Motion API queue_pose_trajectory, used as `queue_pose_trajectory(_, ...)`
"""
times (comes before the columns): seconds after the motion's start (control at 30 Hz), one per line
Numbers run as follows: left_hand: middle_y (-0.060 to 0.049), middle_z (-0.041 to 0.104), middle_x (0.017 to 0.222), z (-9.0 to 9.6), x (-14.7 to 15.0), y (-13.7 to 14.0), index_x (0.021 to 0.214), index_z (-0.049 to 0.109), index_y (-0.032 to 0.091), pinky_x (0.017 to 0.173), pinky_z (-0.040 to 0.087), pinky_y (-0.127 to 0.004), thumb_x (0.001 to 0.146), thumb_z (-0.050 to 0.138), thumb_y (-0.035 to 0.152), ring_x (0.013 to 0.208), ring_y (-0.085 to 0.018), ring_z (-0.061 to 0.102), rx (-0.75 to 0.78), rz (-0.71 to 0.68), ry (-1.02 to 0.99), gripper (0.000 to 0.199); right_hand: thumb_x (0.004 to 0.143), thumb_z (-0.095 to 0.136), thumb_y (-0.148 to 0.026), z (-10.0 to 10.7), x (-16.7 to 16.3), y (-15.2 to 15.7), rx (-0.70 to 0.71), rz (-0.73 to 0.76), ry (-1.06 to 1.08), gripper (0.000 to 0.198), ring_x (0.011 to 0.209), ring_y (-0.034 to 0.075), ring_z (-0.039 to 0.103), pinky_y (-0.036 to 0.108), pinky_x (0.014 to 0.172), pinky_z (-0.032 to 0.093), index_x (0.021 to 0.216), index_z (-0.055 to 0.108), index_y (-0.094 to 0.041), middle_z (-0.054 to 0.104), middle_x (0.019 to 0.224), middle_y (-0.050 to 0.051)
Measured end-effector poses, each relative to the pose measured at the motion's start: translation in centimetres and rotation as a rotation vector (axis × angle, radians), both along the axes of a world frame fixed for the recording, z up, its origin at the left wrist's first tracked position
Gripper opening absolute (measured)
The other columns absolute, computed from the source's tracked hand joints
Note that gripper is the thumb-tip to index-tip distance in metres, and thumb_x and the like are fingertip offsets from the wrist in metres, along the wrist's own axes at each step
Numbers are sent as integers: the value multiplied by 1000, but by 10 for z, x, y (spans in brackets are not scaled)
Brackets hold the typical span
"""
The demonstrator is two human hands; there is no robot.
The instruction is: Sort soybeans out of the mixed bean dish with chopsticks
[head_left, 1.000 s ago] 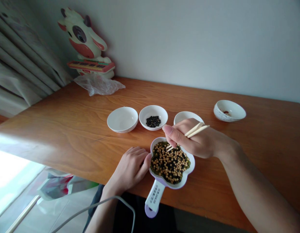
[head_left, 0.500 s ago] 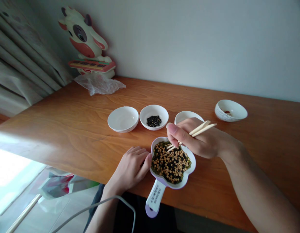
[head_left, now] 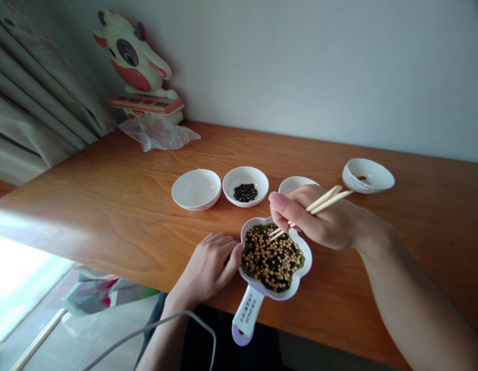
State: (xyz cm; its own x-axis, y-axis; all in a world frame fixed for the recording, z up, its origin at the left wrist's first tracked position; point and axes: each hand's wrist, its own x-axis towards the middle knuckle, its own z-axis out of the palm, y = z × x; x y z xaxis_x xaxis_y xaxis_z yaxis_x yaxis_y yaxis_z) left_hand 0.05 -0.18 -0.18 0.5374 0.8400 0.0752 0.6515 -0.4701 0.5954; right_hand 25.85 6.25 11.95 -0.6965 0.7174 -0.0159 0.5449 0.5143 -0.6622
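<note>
My right hand (head_left: 312, 216) is closed round a pair of wooden chopsticks (head_left: 327, 201), whose tips reach into the mixed beans (head_left: 273, 257). The beans are tan, black and green, in a flower-shaped white and lilac pan (head_left: 306, 268) with a labelled handle (head_left: 248, 312) pointing toward me. At the pan's left edge, my left hand (head_left: 211, 263) rests on the table with fingers curled and the thumb against the rim. Behind the pan stand a bare white bowl (head_left: 196, 189), a white bowl (head_left: 228, 184) of black beans (head_left: 245, 192), and another white bowl (head_left: 296, 184), partly hidden by my right hand.
A bowl (head_left: 352, 180) with a few small reddish bits stands at the back right of the wooden table (head_left: 126, 206). A cow-shaped toy keyboard (head_left: 146, 103) and a crumpled plastic bag (head_left: 161, 135) are at the back left. A grey cable (head_left: 161, 322) crosses my left forearm.
My right hand and the chopsticks have shifted slightly right; the tips are still low over the beans. My left hand, the pan and the bowls have stayed put.
</note>
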Motion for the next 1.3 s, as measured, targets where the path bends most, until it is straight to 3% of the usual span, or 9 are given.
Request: queue_pose_trajectory(1.3, -2, 62, 80, 0, 1, 0, 76, 49, 20, 79, 39, -35, 113, 34, 32, 74, -18, 51, 28, 3, -16, 41, 113, 26, -54, 0, -11, -2, 27, 43, -29, 67, 57, 10, 52, 32, 62, 32, 70, 62, -17, 63, 62, -1)
